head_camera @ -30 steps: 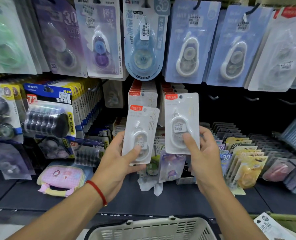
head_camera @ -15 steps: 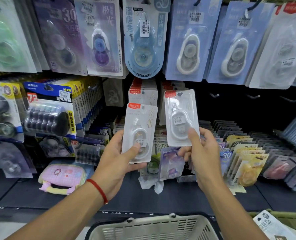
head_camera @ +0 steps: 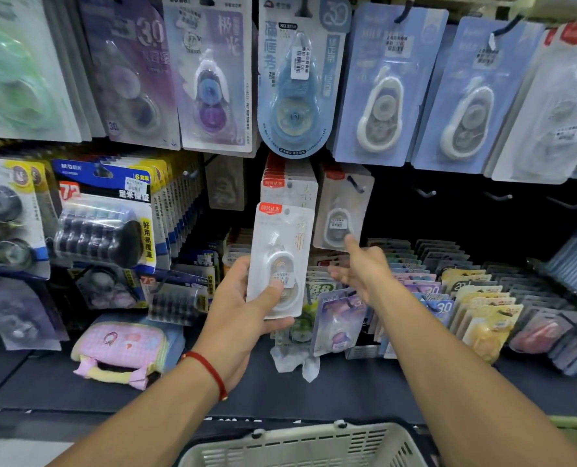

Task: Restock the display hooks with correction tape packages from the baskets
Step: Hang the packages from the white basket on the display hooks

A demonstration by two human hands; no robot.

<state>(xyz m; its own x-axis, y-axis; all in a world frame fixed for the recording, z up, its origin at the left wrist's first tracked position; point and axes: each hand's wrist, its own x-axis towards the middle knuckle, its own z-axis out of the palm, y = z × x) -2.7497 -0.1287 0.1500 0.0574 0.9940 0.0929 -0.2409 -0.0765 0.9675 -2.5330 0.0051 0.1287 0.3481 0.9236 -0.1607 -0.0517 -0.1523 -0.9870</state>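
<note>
Hung up now on a hook (head_camera: 356, 185): second white package (head_camera: 342, 210), let go by right hand (head_camera: 364, 269), fingers loose, one fingertip touching. Left hand (head_camera: 243, 310) gripping other white package (head_camera: 280, 261), held upright beside it.

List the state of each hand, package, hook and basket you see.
Left hand: grips a package.
Held package: upright, off any hook.
Right hand: fingers straight, fingertip touching the hung package.
Hung package: on its hook, tilted.
Empty hooks: bare, three in a row.
Basket: below the arms, contents not visible.
</note>
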